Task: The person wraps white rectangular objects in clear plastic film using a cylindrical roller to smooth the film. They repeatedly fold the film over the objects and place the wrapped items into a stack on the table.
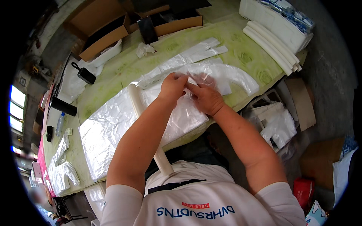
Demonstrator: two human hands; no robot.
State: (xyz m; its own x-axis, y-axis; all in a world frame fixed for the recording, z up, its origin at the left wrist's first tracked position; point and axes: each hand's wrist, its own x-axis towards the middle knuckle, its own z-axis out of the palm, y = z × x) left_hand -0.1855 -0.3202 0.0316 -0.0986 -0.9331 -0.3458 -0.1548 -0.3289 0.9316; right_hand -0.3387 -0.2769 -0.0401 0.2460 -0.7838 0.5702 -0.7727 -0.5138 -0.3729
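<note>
My left hand (173, 89) and my right hand (207, 99) are close together over the table, fingers bent inward and thumbs nearly meeting. Both pinch thin, clear plastic film (235, 75), which spreads away to the right in a curved strip. Some of my right fingers look blurred behind the film. Beneath my hands lies a broad, wrinkled, shiny plastic sheet (103, 130). A cream-coloured tube (135, 98) slants under my left forearm, its near end by my waist. Folded plastic strips (196, 52) lie just beyond my hands.
A green patterned cloth (230, 35) covers the table. Several white tubes (269, 45) lie by a white foam box (271, 22) at far right. Open cardboard boxes (107, 32) stand at the back. A black speaker-like box (86, 75) sits left. Bags (279, 126) lie below the right edge.
</note>
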